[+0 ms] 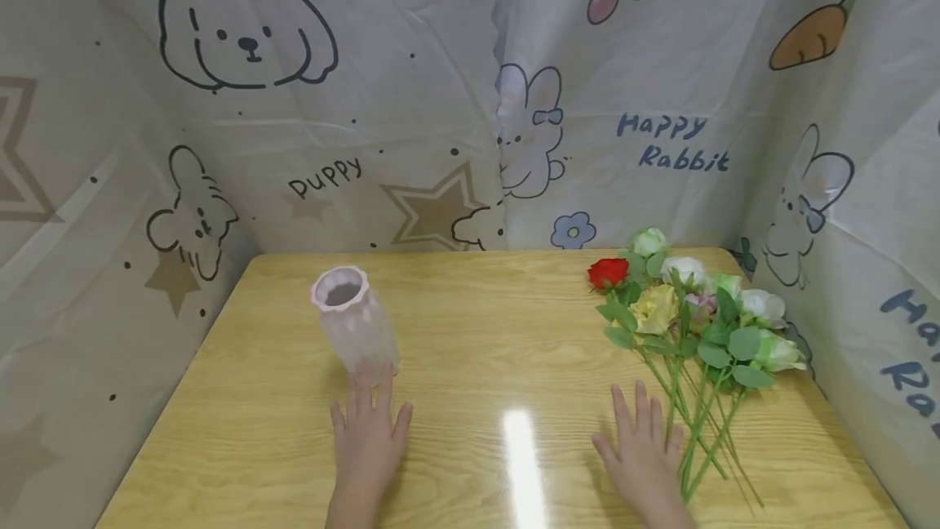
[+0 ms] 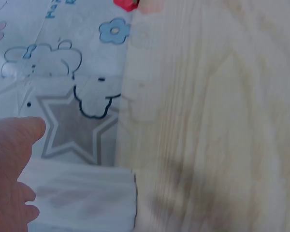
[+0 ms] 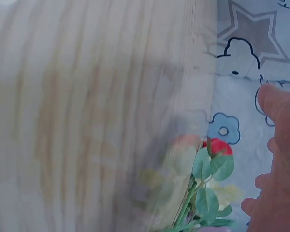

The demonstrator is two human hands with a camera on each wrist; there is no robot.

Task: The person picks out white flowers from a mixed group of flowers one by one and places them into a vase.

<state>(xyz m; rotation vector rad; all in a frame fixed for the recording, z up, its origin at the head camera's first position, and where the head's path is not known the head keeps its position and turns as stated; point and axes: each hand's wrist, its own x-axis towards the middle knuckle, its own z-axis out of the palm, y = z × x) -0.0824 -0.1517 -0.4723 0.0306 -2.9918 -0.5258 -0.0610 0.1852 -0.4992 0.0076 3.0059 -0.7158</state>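
Observation:
A pale pink vase (image 1: 360, 329) with a scalloped rim stands upright on the left half of the table. My left hand (image 1: 369, 439) is spread with straight fingers just in front of it; the fingertips overlap the vase's base in the head view, and I cannot tell if they touch. Part of the vase (image 2: 82, 198) also shows in the left wrist view beyond the left hand (image 2: 9, 164). Beside the stems of a pile of artificial flowers (image 1: 686, 333), my right hand (image 1: 646, 451) has its fingers extended, holding nothing. A red rose (image 3: 219, 146) appears in the right wrist view.
The flowers lie at the table's right side, with white, yellow, green and purple blooms and green stems (image 1: 701, 431) pointing toward me. A printed cloth (image 1: 433, 104) hangs behind and beside the wooden table (image 1: 485, 333). Light reflects off the table's front middle.

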